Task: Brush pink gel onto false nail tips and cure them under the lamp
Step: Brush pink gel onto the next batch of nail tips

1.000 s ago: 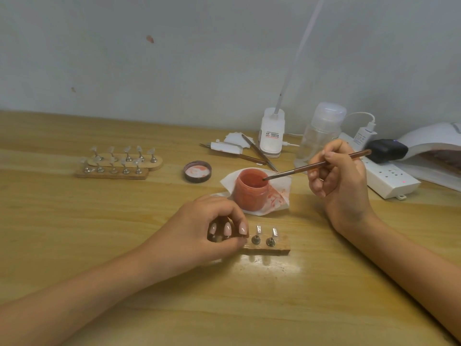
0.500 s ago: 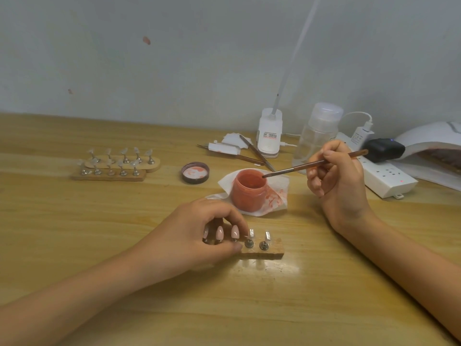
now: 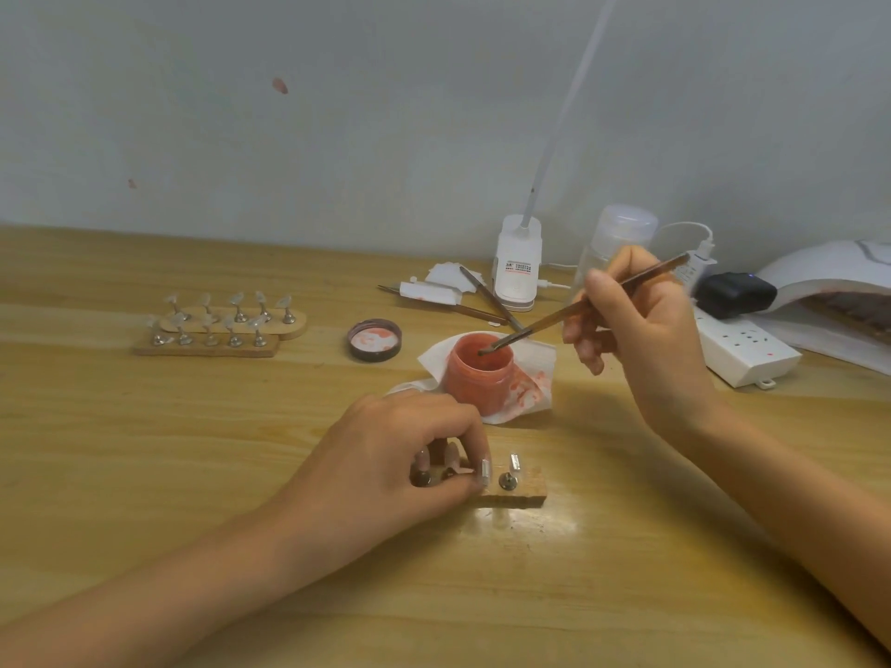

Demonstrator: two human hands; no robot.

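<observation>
Pink gel jar (image 3: pixel 479 378) stands open on a pink-smeared white tissue (image 3: pixel 537 359) near the middle of the worktop (image 3: pixel 144 450), just beyond the left hand. The right hand (image 3: pixel 646 330) is raised to the right of the jar, thumb and forefinger pinching a thin brown brush (image 3: pixel 549 321) like a pen, the other fingers curled loosely beneath. The brush slopes down to the left and its tip sits inside the jar's mouth. The left hand (image 3: pixel 381 467) lies knuckles-up, its forearm coming in from the lower left corner. Its fingers arch over the far side of a wooden holder (image 3: pixel 523 494) and its thumb is at the near side, gripping the holder's left end. Two false tips (image 3: pixel 515 461) stand clear on metal pegs at the holder's right. Paler pink ones show in the gap under the fingers, and I cannot tell how many the hand covers. The only writing is a small label with a red mark on the white lamp base (image 3: pixel 517 277) at the back, too small to read. The white curing lamp (image 3: pixel 819 277) is cut off by the right edge, beside a black plug (image 3: pixel 735 294) on a power strip (image 3: pixel 745 351). Two more holders (image 3: pixel 212 330) of clear tips sit well apart at the left, blurred. The jar's lid (image 3: pixel 374 339) lies between them and the jar.
</observation>
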